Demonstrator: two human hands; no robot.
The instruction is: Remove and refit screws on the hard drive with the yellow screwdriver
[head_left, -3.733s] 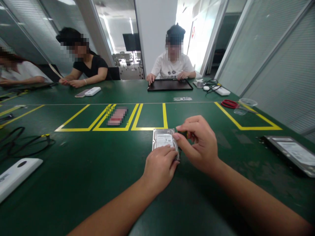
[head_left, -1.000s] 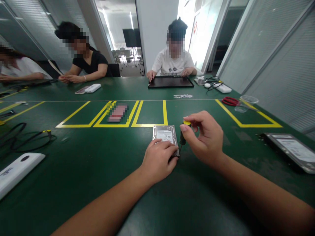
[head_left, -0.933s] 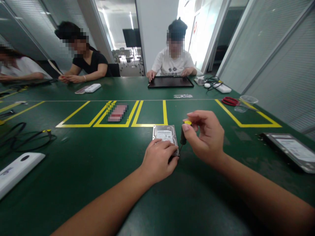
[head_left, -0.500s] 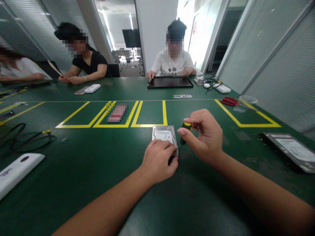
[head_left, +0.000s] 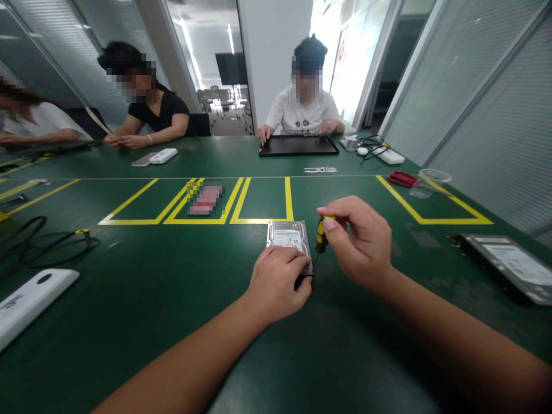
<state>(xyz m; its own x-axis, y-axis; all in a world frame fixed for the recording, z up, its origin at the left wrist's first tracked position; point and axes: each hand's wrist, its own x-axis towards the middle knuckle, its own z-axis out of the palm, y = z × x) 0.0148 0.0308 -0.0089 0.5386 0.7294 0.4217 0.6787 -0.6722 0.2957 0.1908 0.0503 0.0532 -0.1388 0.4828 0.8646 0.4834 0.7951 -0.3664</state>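
A silver hard drive (head_left: 288, 238) with a white label lies flat on the green table (head_left: 172, 299), just in front of me. My left hand (head_left: 278, 283) rests on its near edge, fingers curled over the drive and pressing it down. My right hand (head_left: 360, 241) is closed in a pinch round the black and yellow handle of a small screwdriver (head_left: 319, 236). The screwdriver stands nearly upright, its tip at the drive's near right corner beside my left fingertips.
Yellow tape boxes (head_left: 259, 210) mark the table beyond the drive. A second hard drive (head_left: 509, 264) lies at the right, a white device (head_left: 30, 302) and black cables (head_left: 38, 244) at the left. Three people sit across; one has a black tray (head_left: 297, 145). Red scissors (head_left: 402, 179) and plastic cups (head_left: 429, 181) sit far right.
My right fingers have shifted round the screwdriver handle, which has turned a little and now shows more yellow on its side. My left hand and the drive have stayed put.
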